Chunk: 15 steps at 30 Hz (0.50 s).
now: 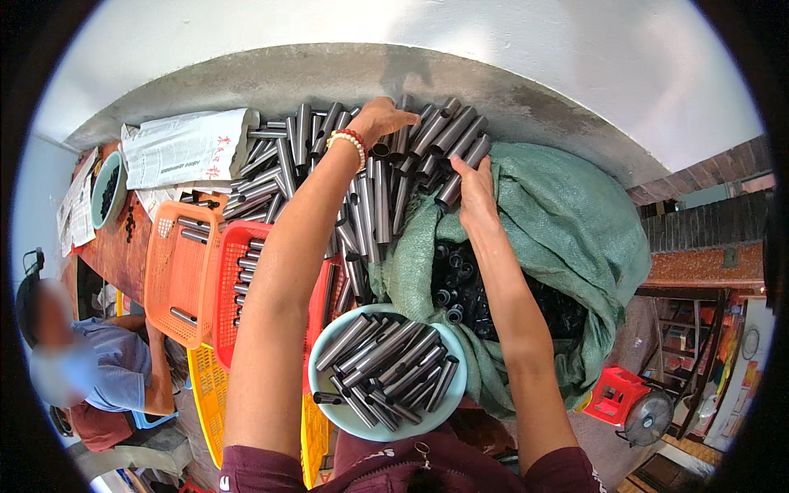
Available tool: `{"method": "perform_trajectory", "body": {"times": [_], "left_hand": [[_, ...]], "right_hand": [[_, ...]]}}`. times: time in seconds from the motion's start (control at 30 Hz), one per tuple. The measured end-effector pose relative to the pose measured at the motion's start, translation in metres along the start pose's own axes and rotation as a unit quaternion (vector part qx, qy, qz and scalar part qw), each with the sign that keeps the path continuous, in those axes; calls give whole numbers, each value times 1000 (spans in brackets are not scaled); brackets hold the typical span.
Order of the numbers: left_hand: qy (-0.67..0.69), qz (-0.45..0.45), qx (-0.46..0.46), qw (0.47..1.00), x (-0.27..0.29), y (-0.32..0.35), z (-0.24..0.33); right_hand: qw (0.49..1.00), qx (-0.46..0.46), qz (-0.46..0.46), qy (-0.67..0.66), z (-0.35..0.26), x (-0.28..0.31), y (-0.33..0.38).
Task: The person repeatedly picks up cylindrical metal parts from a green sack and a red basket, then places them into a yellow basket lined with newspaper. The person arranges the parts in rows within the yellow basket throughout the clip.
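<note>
A large heap of dark, shiny tubes [374, 205] lies against the wall. My left hand [382, 119], with beaded bracelets on its wrist, curls around the left side of a bunch at the far end of the heap; some of its fingers are hidden. From the other side, my right hand [477, 189] grips the bunch of tubes [448, 131], thumb in front and fingers behind. Close to my body, a pale blue basin [454, 394] holds many similar tubes lying loosely in several directions.
A green woven sack [567, 214] with black plastic pieces stands at right. To the left are a red basket [226, 316], an orange basket [156, 279], newspaper [185, 152] and a light green bowl [105, 201]. Another person [115, 361] sits at lower left. A red stool [612, 394] and fan [649, 417] are at right.
</note>
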<state>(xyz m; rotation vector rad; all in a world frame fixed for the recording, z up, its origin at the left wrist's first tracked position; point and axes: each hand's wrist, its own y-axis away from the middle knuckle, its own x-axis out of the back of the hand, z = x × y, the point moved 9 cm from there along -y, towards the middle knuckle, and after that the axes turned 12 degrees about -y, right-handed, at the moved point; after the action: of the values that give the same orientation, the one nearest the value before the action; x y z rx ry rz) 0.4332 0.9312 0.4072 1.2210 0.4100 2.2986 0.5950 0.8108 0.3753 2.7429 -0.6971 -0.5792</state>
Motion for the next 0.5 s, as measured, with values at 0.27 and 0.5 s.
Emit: {"method": "perform_trajectory", "body": {"times": [0.27, 0.5], "left_hand": [[36, 92, -79, 992, -8, 15, -41], [51, 153, -159, 974, 3, 62, -50]], "right_hand": [[964, 105, 38, 243, -26, 7, 49], [950, 189, 26, 249, -47, 27, 67]]}}
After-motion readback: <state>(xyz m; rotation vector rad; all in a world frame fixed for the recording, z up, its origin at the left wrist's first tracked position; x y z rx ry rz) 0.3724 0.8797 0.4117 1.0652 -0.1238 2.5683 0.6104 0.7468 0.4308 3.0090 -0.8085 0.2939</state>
